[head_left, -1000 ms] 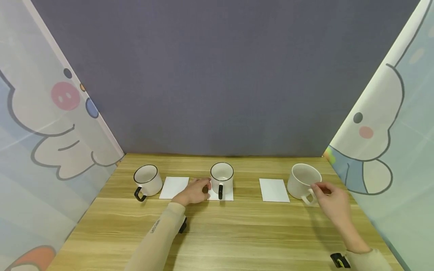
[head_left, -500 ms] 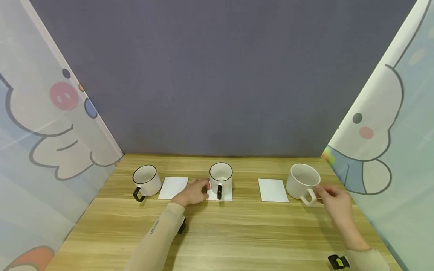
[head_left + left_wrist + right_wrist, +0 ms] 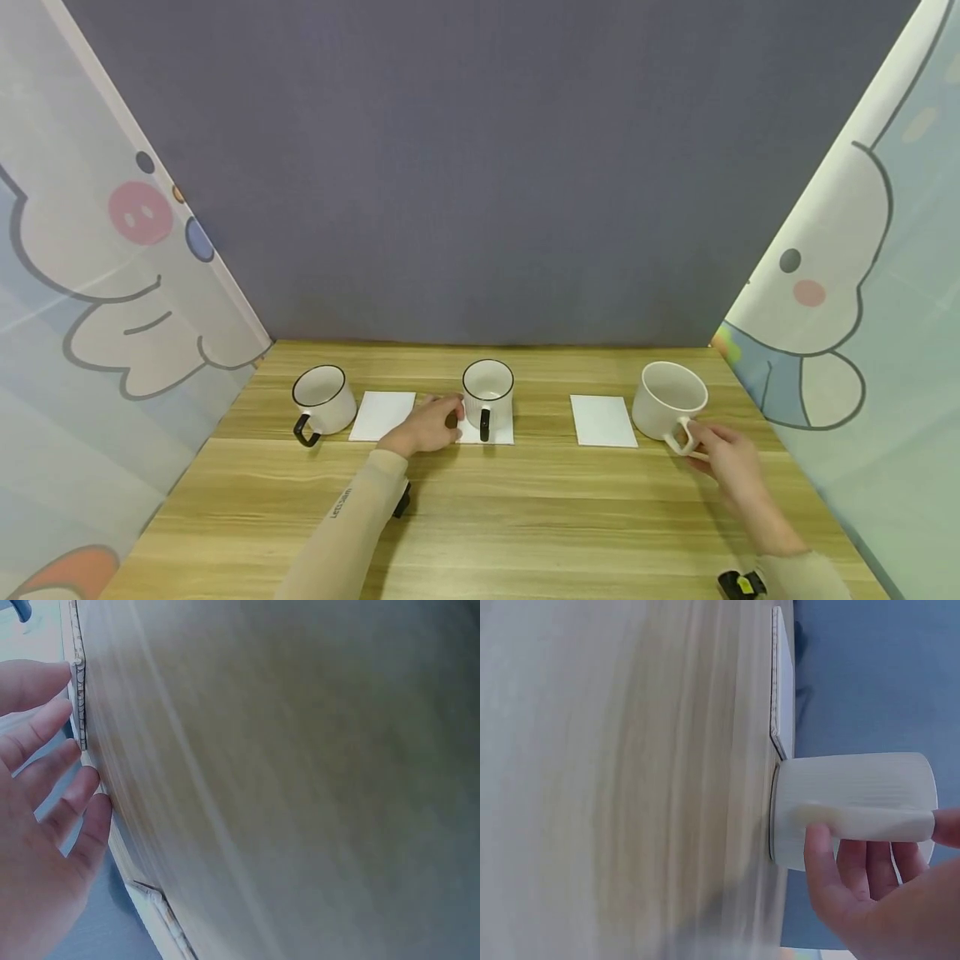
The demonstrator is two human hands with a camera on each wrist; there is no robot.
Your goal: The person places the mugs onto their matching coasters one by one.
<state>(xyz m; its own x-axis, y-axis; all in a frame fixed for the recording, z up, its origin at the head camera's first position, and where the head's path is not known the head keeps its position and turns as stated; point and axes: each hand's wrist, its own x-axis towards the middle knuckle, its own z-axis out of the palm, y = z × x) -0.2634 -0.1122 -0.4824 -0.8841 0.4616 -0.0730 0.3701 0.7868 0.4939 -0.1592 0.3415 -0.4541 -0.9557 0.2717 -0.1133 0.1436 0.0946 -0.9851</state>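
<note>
My left hand [image 3: 426,423] reaches to the left side of the middle white mug [image 3: 501,408], which has a black rim and black handle and stands on a white square coaster [image 3: 506,436]. In the left wrist view its fingers are spread and gently bent, fingertips right at the coaster edge [image 3: 81,705]. On the right, a plain white mug [image 3: 660,408] stands upright on the wood. My right hand [image 3: 731,458] holds its handle [image 3: 877,823], thumb side near the upper end, several fingertips hidden behind it.
Another black-rimmed white mug [image 3: 330,408] stands at the far left, handle toward me. Beside it lies a white square coaster [image 3: 382,415]. A third coaster [image 3: 603,421] lies just left of the plain mug. A grey panel [image 3: 487,183] rises behind the wooden table [image 3: 525,517].
My right hand has come down from beside the plain mug's rim to its handle. The left hand has stayed at the middle coaster. The mugs have not visibly moved on the table.
</note>
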